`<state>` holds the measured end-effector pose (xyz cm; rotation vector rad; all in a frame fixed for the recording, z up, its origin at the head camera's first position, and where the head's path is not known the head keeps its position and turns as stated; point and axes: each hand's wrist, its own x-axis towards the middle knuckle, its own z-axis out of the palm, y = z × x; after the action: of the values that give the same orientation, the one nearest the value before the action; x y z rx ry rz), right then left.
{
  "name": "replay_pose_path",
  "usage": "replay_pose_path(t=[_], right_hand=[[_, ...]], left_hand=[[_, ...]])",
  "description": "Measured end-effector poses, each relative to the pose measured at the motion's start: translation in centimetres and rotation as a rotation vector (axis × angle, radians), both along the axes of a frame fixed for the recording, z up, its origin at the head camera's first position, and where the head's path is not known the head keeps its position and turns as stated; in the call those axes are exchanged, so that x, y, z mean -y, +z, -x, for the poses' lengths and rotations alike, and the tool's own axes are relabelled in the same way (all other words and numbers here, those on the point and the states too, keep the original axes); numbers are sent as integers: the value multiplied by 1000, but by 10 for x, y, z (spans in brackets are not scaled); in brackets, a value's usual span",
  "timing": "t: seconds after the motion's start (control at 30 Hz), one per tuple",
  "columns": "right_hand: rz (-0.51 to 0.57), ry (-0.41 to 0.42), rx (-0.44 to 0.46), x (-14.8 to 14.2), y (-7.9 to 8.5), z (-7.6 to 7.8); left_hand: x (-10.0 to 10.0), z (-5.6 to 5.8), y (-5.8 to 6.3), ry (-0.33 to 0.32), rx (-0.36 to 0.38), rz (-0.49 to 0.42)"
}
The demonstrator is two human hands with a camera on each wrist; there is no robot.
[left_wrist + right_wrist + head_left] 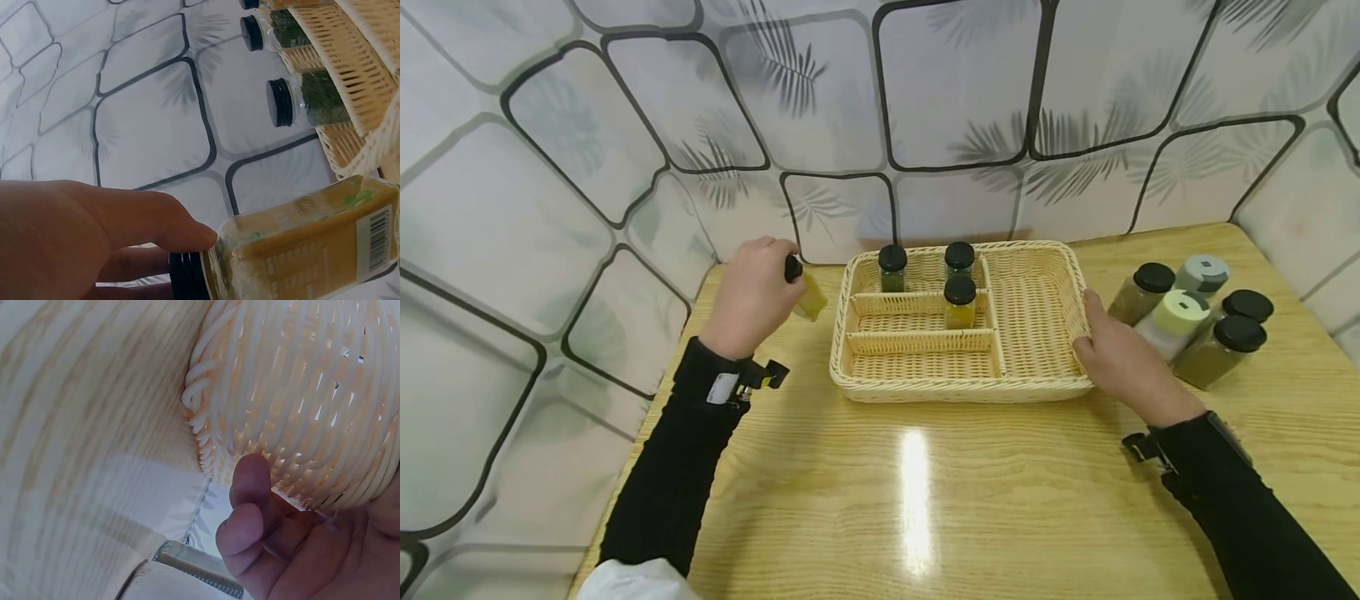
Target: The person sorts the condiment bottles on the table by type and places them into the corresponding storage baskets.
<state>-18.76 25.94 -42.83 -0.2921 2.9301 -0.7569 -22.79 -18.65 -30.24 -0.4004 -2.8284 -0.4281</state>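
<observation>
My left hand [752, 292] pinches a spice jar [811, 298] by its black lid, holding it tilted to the left of the wicker basket [1037, 317]. In the left wrist view, that jar [306, 244] shows yellow-brown contents and a barcode label. My right hand [1131, 362] grips the basket's right end. Up close in the right wrist view, the fingers [251, 478] curl against the woven wall [300, 394]. Inside the basket, two jars with green contents, one left [892, 271] and one right [959, 260], stand in the back compartment. A yellow jar [960, 307] is in the middle one.
Several more jars and shakers, including a brown jar [1210, 362] and a shaker with a pale yellow-green cap [1180, 312], stand close together just right of the basket. A patterned cloth [955, 83] rises behind and beside the wooden table [820, 500].
</observation>
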Motion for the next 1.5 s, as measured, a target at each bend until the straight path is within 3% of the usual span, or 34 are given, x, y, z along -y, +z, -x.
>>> replay_pose_path(t=[0.4,0.73,1.33,1.5], right_hand=[[8,-8,6,-1,-2,0],[-1,-12,17,-2,-2,2],[3,-19,40,-1,-1,2],[5,-10,29,-1,-2,1]], left_hand=[[-25,0,11,-67,-1,-4],[-42,1,12,-122,5,3],[-65,8,-3,-256,42,22],[-68,9,-8,-261,62,37]])
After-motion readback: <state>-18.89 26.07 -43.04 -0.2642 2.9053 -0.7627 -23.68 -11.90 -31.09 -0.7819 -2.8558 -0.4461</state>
